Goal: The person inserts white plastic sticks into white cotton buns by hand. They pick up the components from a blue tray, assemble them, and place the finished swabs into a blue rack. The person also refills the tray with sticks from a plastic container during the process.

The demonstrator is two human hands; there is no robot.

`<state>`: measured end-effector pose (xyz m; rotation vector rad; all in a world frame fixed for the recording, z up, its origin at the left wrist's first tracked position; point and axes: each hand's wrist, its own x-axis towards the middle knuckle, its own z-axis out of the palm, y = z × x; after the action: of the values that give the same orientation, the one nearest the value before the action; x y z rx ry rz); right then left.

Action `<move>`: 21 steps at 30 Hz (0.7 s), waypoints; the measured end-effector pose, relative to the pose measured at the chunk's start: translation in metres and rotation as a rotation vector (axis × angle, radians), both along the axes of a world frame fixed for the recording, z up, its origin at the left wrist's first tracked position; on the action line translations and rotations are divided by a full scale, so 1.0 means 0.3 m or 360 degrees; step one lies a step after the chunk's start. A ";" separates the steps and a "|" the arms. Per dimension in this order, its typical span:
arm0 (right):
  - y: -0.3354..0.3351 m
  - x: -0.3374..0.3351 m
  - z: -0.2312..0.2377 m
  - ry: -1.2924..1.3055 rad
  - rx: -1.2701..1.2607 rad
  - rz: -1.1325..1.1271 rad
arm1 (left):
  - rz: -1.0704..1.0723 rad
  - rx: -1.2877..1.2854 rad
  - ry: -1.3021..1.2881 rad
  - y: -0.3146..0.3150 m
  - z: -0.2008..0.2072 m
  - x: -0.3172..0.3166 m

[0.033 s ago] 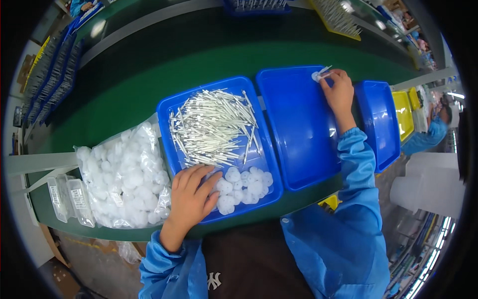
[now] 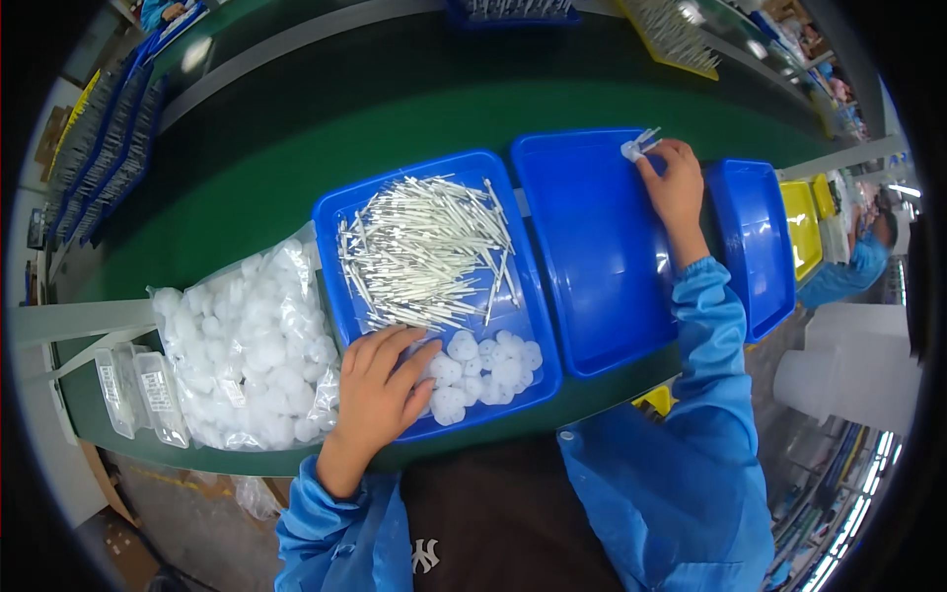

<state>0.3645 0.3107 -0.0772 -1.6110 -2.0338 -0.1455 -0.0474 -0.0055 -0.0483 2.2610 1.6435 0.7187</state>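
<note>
My left hand (image 2: 380,380) lies over the near left part of a blue tray (image 2: 533,316), fingers apart and slightly bent. Its fingertips are beside a cluster of thin white plastic discs (image 2: 505,365). Beyond them in the same tray is a loose heap of thin white sticks (image 2: 424,247). At the far right corner of a second blue tray (image 2: 602,257), my right hand (image 2: 679,192) pinches a small white disc piece (image 2: 631,150) with thin white sticks rising from it. Exactly how the sticks meet the disc is too small to tell.
A clear bag (image 2: 247,350) packed with white discs stands left of the trays, beside small clear plastic boxes (image 2: 160,400). Another blue tray (image 2: 752,247) and a yellow tray (image 2: 801,227) sit to the right. Stick-filled racks (image 2: 109,148) stand far left. Another person's blue sleeve (image 2: 853,271) shows at right.
The disc piece in my right hand has tilted slightly, and its sticks now show more apart. My left hand keeps its place.
</note>
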 end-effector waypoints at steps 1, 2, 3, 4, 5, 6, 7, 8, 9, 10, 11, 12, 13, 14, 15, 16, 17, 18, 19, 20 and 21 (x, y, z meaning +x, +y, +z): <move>0.000 0.010 -0.011 0.0101 0.0013 0.0016 | -0.0017 -0.0016 -0.0008 -0.002 -0.001 -0.005; -0.039 0.028 -0.024 0.0175 -0.0049 0.0009 | -0.0017 -0.0075 0.0001 -0.008 0.001 -0.007; -0.055 0.040 -0.021 0.0178 0.0057 0.0025 | -0.0011 -0.0132 0.0004 -0.018 0.002 -0.006; -0.076 0.045 -0.014 0.0186 0.0157 0.0038 | -0.0008 -0.0195 0.0011 -0.033 0.001 -0.009; -0.101 0.048 -0.002 0.0193 0.0258 0.0047 | -0.0019 -0.0232 0.0005 -0.036 0.008 -0.005; -0.139 0.032 0.038 0.0153 0.0268 -0.0029 | -0.0028 -0.0268 -0.0003 -0.028 0.021 0.005; -0.161 0.013 0.062 0.0154 0.0433 0.0131 | -0.0036 -0.0299 -0.0009 -0.014 0.030 0.016; -0.207 -0.022 0.080 0.0109 0.0368 0.0365 | -0.0062 -0.0298 -0.0086 0.001 0.032 0.023; -0.265 -0.081 0.107 0.0066 0.0301 0.0600 | -0.0087 -0.0298 -0.0164 0.020 0.038 0.031; -0.321 -0.173 0.146 0.0015 0.0126 0.0980 | -0.0110 -0.0301 -0.0229 0.038 0.046 0.038; -0.379 -0.278 0.179 -0.0047 -0.0051 0.1356 | -0.0114 -0.0289 -0.0257 0.054 0.052 0.040; -0.435 -0.362 0.187 -0.0161 -0.0004 0.1562 | -0.0136 -0.0273 -0.0290 0.078 0.058 0.040; -0.472 -0.433 0.190 -0.0277 0.0051 0.1780 | -0.0146 -0.0251 -0.0322 0.098 0.067 0.039; -0.492 -0.486 0.182 -0.0371 0.0049 0.1820 | -0.0133 -0.0186 -0.0294 0.114 0.089 0.038; -0.504 -0.525 0.166 -0.0465 0.0046 0.1847 | -0.0139 -0.0140 -0.0253 0.123 0.085 0.031; -0.509 -0.545 0.157 -0.0558 0.0044 0.1877 | -0.0143 -0.0095 -0.0212 0.126 0.081 0.019; -0.502 -0.551 0.154 -0.0580 0.0044 0.1901 | -0.0145 -0.0049 -0.0170 0.123 0.080 0.014; -0.486 -0.566 0.149 -0.0598 0.0047 0.1938 | -0.0080 -0.0056 -0.0170 0.106 0.086 0.015; -0.479 -0.578 0.147 -0.0615 0.0051 0.1975 | -0.0067 -0.0100 -0.0161 0.087 0.084 0.014; -0.478 -0.574 0.160 -0.0611 0.0026 0.1976 | -0.0053 -0.0143 -0.0152 0.068 0.080 0.013; -0.468 -0.557 0.186 -0.0617 -0.0001 0.1975 | -0.0041 -0.0182 -0.0151 0.060 0.076 0.010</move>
<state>0.1974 0.1702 -0.0214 -0.0887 -2.9229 0.0130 -0.0444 0.0125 -0.0256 2.1316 1.5674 0.6964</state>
